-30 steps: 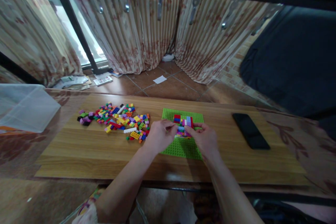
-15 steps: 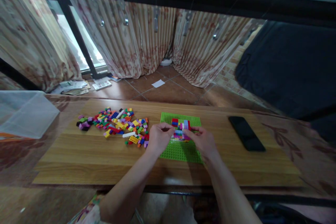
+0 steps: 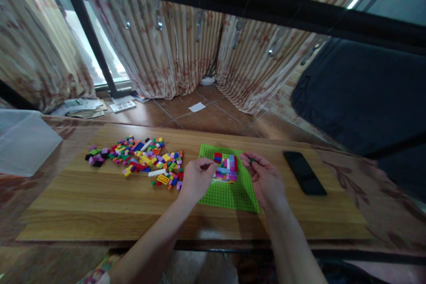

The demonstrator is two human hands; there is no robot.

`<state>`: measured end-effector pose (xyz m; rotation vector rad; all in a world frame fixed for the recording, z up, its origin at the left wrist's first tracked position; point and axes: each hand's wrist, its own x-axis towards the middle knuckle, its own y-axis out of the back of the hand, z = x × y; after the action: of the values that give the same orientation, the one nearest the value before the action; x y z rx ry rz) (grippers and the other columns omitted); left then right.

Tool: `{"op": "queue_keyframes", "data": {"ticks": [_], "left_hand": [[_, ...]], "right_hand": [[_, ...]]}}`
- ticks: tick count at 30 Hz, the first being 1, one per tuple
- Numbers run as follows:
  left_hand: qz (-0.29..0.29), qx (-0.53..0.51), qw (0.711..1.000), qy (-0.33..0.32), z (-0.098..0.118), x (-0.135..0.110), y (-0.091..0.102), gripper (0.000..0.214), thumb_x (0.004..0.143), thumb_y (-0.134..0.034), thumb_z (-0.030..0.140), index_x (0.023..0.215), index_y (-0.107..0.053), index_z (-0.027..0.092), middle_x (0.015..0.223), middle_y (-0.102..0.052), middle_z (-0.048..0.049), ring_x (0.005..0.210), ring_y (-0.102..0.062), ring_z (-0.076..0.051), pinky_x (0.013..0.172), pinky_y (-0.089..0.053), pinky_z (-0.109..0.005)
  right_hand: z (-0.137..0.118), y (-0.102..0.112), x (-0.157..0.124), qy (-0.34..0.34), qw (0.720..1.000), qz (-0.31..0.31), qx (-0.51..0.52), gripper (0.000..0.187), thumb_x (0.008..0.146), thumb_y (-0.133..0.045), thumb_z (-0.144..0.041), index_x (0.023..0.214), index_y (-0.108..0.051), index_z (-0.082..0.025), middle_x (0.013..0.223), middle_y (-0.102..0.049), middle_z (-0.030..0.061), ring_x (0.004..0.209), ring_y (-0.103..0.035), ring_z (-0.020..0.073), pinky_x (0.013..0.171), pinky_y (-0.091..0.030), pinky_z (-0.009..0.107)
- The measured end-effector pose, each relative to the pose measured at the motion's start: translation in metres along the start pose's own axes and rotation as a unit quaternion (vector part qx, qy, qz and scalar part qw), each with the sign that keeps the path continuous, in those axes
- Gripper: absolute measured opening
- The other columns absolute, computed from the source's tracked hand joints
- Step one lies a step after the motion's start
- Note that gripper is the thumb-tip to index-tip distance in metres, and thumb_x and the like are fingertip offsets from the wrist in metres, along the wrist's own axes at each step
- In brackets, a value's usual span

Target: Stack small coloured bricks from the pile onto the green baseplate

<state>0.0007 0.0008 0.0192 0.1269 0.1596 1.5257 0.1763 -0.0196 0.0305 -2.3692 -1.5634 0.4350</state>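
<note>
Boxy bricks (image 3: 228,174) on studded baseplate (image 3: 229,199)

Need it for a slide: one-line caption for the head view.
Left hand beside a brick build on a green baseplate; right hand holding a small dark piece.

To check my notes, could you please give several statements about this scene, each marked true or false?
The brick build stands on the green baseplate. True.
The right hand holds a small dark piece. True.
The brick build has only one colour. False: it is multicoloured.
In the picture, the loose bricks lie left of the green baseplate, the phone right. True.
The right hand touches the loose bricks. False: it is by the green baseplate's right edge.
</note>
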Motion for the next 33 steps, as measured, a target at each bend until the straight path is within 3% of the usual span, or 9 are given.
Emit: {"op": "queue_keyframes", "data": {"ticks": [4,7,11,17,22,28,33], "left_hand": [[0.017,0.005,1.0,-0.011,0.008,-0.001,0.005,0.023,0.076,-0.06,0.032,0.066,-0.072,0.014,0.057,-0.063,0.0004,0.054,-0.051,-0.012,0.053,-0.036,-0.022],[0.025,-0.015,0.999,-0.013,0.011,-0.002,0.006,0.022,0.076,-0.06,0.03,0.066,-0.071,0.014,0.058,-0.062,0.0001,0.056,-0.052,-0.012,0.054,-0.038,-0.022],[0.02,-0.033,0.999,-0.01,0.011,-0.002,0.005,0.022,0.077,-0.06,0.031,0.069,-0.071,0.013,0.061,-0.063,-0.001,0.057,-0.052,-0.012,0.053,-0.039,-0.022],[0.01,-0.017,1.0,-0.018,0.008,-0.003,0.006,0.023,0.079,-0.058,0.031,0.072,-0.072,0.013,0.062,-0.064,-0.0017,0.057,-0.053,-0.013,0.055,-0.04,-0.023],[-0.001,0.013,0.999,-0.03,0.006,-0.004,0.007,0.022,0.082,-0.057,0.028,0.076,-0.073,0.014,0.067,-0.067,-0.0027,0.06,-0.057,-0.014,0.057,-0.043,-0.024],[-0.023,0.154,0.975,-0.16,0.005,-0.009,0.007,0.025,0.082,-0.056,0.014,0.097,-0.074,0.022,0.099,-0.067,-0.0061,0.095,-0.062,-0.019,0.089,-0.049,-0.034],[-0.048,0.221,0.954,-0.199,0.0,-0.013,0.003,0.031,0.084,-0.053,0.014,0.108,-0.071,0.022,0.111,-0.062,-0.01,0.106,-0.058,-0.023,0.097,-0.047,-0.042]], "right_hand": [[-0.005,-0.007,-0.008,0.008,0.998,-0.046,-0.03,0.025,0.07,-0.076,-0.028,0.093,-0.069,-0.021,0.093,-0.074,0.0042,0.081,-0.071,0.0148,0.071,-0.06,0.026],[-0.006,-0.01,-0.011,0.01,0.998,-0.053,-0.043,0.032,0.067,-0.081,-0.032,0.094,-0.068,-0.021,0.081,-0.073,0.0017,0.062,-0.067,0.0117,0.054,-0.056,0.022],[-0.002,-0.013,-0.013,0.023,0.997,-0.037,-0.067,0.025,0.066,-0.081,-0.033,0.084,-0.069,-0.019,0.064,-0.068,-0.0017,0.048,-0.057,0.0079,0.044,-0.048,0.019],[0.001,-0.014,-0.014,0.019,0.993,-0.049,-0.102,0.026,0.067,-0.079,-0.036,0.085,-0.072,-0.019,0.063,-0.066,-0.001,0.051,-0.055,0.0096,0.051,-0.05,0.025],[0.002,-0.014,-0.015,0.064,0.97,-0.055,-0.228,0.027,0.073,-0.072,-0.041,0.088,-0.071,-0.019,0.058,-0.062,-0.0022,0.052,-0.055,0.0118,0.053,-0.049,0.026],[0.009,-0.012,-0.016,0.125,0.929,-0.081,-0.339,0.023,0.082,-0.062,-0.042,0.087,-0.07,-0.02,0.079,-0.068,0.0025,0.071,-0.061,0.0163,0.066,-0.051,0.029],[0.012,-0.013,-0.015,0.202,0.886,-0.087,-0.408,0.021,0.084,-0.061,-0.04,0.081,-0.073,-0.023,0.085,-0.065,0.0039,0.084,-0.061,0.0191,0.076,-0.049,0.032]]}}
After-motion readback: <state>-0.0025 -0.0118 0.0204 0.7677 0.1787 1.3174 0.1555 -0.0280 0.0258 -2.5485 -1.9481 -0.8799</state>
